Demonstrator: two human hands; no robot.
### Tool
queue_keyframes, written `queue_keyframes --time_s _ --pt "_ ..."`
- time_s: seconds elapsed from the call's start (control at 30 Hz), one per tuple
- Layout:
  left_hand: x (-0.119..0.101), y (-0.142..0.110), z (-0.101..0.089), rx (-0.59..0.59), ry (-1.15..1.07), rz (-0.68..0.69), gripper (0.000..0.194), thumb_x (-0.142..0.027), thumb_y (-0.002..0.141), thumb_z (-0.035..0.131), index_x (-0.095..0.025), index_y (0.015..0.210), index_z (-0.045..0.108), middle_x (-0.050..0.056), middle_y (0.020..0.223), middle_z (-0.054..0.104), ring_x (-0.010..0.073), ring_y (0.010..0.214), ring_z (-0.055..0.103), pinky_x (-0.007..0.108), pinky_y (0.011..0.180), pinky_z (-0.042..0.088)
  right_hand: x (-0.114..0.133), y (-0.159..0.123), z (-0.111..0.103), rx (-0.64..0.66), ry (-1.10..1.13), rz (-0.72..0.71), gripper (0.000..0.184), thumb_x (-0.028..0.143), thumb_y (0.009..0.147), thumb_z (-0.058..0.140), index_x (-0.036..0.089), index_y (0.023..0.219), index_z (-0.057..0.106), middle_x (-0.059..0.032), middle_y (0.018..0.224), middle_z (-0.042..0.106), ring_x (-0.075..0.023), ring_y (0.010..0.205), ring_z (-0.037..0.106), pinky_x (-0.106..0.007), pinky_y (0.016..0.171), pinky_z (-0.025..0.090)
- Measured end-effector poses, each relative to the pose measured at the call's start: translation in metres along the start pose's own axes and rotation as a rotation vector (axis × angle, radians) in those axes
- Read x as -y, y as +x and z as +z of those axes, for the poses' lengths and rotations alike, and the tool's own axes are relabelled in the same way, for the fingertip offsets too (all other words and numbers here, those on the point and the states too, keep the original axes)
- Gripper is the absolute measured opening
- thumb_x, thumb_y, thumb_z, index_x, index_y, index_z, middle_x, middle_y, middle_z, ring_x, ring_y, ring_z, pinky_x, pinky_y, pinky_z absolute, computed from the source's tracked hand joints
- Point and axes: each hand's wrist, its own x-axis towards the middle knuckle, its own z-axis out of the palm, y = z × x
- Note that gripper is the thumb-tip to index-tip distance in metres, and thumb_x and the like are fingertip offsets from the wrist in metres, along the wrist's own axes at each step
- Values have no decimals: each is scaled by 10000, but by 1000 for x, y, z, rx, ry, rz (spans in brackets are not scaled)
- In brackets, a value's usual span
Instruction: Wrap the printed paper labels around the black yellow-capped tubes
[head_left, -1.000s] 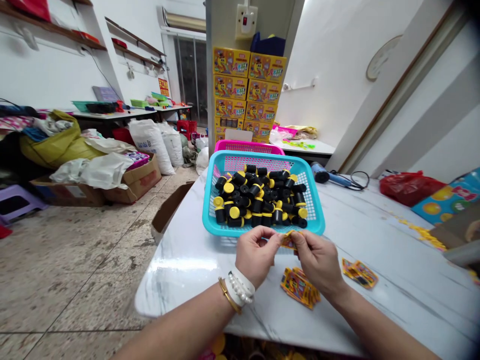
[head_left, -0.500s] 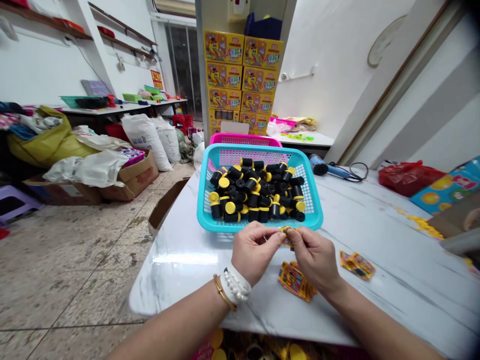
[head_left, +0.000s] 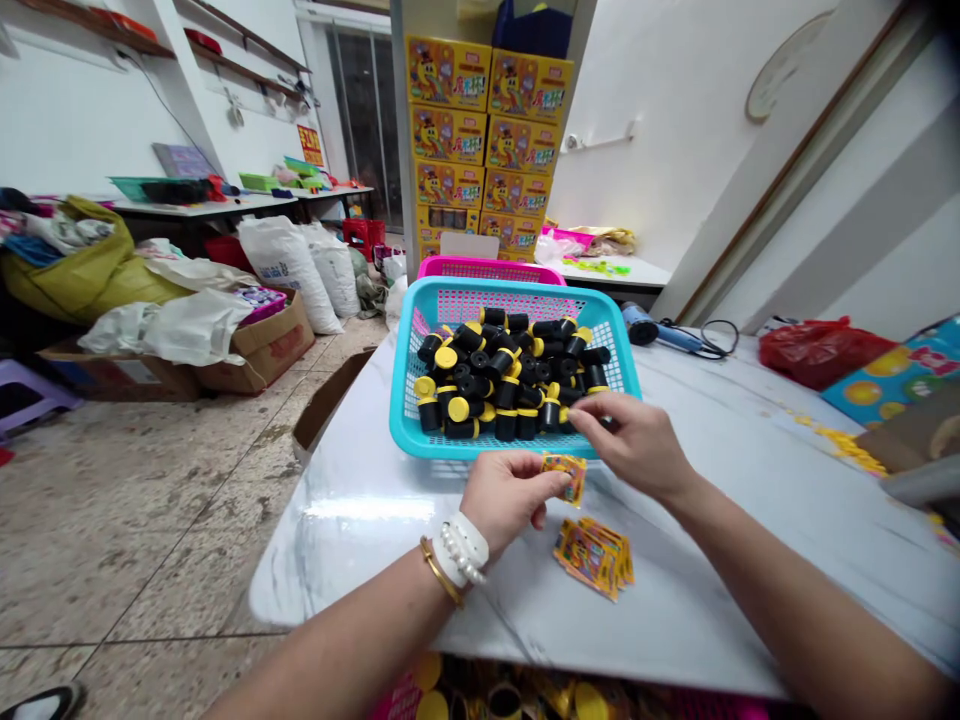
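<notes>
Left hand (head_left: 501,495) pinches a yellow packet (head_left: 575,475); right hand (head_left: 637,440) is at bottles (head_left: 506,392) in the blue basket (head_left: 450,447), its grip unclear.

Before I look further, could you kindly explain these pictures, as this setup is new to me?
There is no machine: a person works bare-handed, and every picture comes from a head-worn camera looking forward and down. On the white table stands a turquoise basket of black tubs with yellow caps; nearer lies a pile of printed packets. The left hand pinches a similar packet in its grip. The right hand is at the basket's near right corner; whether its fingertips touch anything is unclear.
</notes>
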Motion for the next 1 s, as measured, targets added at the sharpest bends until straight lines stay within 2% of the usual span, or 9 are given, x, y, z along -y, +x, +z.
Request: queue_keyframes --time_s 0.07,0.13,0.23,0.37,0.43,0.53,0.63,0.8,1.0 --pt "0 2 -1 -6 -38 -64 226 -329 680 824 -135 641 715 -13 475 549 55 401 408 182 389 215 -7 25 3 148 -354 -28 237 272 940 571 219 1148 672 -88 1124 721 -240 969 683 -323 747 507" --pt "-1 4 -3 4 -104 -125 287 -362 648 854 -123 618 697 -32 451 503 32 391 354 175 386 160 -10 44 9 276 -485 -46 354 195 922 544 249 1262 627 -103 1170 692 -251 963 689 -321 706 483" --pt "-5 8 -6 29 -299 -169 324 -359 591 895 -105 659 705 -43 495 509 7 398 304 162 375 119 -12 57 13 349 -492 -49 310 173 905 526 225 1177 665 -126 1126 673 -241 876 702 -315 677 457" --pt "-9 10 -9 30 -510 -178 289 -262 591 897 -96 706 690 -23 594 576 -6 415 341 130 358 125 -19 43 3 348 -485 -22 192 241 859 584 162 1017 663 -129 1020 683 -253 839 699 -329 674 480" --pt "-9 10 -10 26 -569 -184 248 -220 630 871 -90 709 675 -17 614 581 -8 419 353 120 351 126 -21 28 -6 224 -262 32 237 272 844 607 168 1056 631 -93 967 688 -222 788 691 -321 652 510" --pt "-10 9 -9 15 -631 -178 206 -170 662 842 -81 716 664 -8 646 589 -8 437 379 110 345 136 -13 4 -16 -50 511 176 372 339 833 651 200 1175 606 -56 942 693 -189 709 682 -312 566 552" --pt "-12 9 -9 15 -666 -186 196 -153 677 835 -72 752 673 -18 646 571 -13 442 377 100 343 146 5 -15 -19 -102 995 273 361 356 800 735 231 1134 681 -50 932 727 -195 727 698 -332 590 599" --pt "-15 9 -10 23 -690 -178 224 -173 673 845 -77 796 684 -24 659 578 -17 430 374 91 333 168 23 -23 -10 -73 1001 302 288 363 783 799 255 1045 749 -42 977 774 -206 881 736 -341 792 623" --pt "-12 8 -9 68 -647 -159 227 -206 690 848 -88 782 677 -24 626 584 -18 404 353 94 338 173 27 -23 -3 -215 884 334 276 357 767 818 237 1005 748 -45 991 778 -211 909 740 -356 849 620"
